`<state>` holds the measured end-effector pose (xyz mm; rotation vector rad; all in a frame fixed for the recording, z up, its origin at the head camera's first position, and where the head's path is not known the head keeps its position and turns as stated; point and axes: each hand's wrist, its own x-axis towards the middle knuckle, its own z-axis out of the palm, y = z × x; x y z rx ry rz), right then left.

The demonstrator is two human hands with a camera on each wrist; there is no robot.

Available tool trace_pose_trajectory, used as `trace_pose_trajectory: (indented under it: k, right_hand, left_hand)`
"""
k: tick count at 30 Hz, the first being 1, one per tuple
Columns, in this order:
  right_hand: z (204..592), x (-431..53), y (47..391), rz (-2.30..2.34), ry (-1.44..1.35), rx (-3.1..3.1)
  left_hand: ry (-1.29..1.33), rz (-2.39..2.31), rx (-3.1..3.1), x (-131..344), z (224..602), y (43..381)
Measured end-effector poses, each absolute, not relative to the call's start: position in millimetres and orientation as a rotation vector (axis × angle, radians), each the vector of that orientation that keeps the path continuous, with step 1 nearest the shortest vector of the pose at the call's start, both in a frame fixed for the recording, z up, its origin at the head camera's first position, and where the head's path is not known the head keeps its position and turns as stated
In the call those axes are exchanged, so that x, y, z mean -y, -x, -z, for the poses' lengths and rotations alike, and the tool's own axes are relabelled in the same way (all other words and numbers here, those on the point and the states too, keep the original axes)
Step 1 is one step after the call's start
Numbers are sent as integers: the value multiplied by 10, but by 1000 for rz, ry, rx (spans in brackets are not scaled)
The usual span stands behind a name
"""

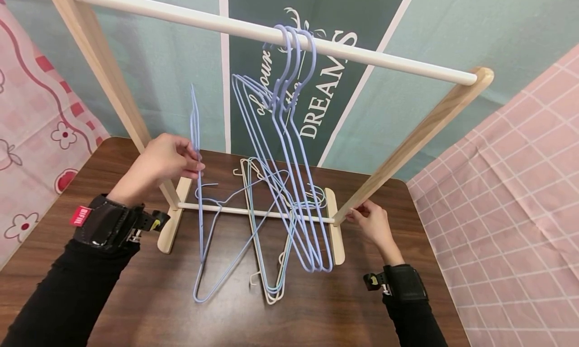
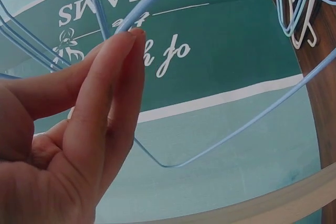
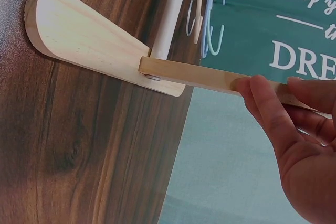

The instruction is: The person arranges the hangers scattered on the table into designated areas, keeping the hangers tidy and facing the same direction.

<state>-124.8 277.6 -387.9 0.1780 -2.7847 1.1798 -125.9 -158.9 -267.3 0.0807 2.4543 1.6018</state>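
My left hand [image 1: 174, 156] pinches a blue clothes hanger [image 1: 195, 121] left of centre, between thumb and fingertips. That hanger stands nearly edge-on in the head view; in the left wrist view its thin bar [image 2: 152, 1] runs out past the fingertips. Low on the right post [image 1: 398, 146] of a wooden clothes rack, my right hand [image 1: 373, 221] grips the wood between thumb and fingers, just above the foot [image 3: 79, 30]. Three blue hangers [image 1: 289, 131] hang by their hooks from the white top rail [image 1: 181, 14].
Under the rack, a pile of white and pale blue hangers [image 1: 267, 281] lies on the brown table [image 1: 339, 307]. Another blue hanger [image 1: 226, 271] lies left of the pile. A white lower bar [image 1: 226, 209] joins the feet. Printed cloths [image 1: 511, 186] surround the table.
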Motion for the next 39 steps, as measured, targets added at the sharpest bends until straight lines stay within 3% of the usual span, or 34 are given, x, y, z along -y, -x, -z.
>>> trace_pose_trajectory:
  k: [39]
  right_hand:
    - [3876, -2779, 1244, -1237, -186, 2782]
  left_hand:
    - [-253, -1549, -2646, 1222, 1886, 1176]
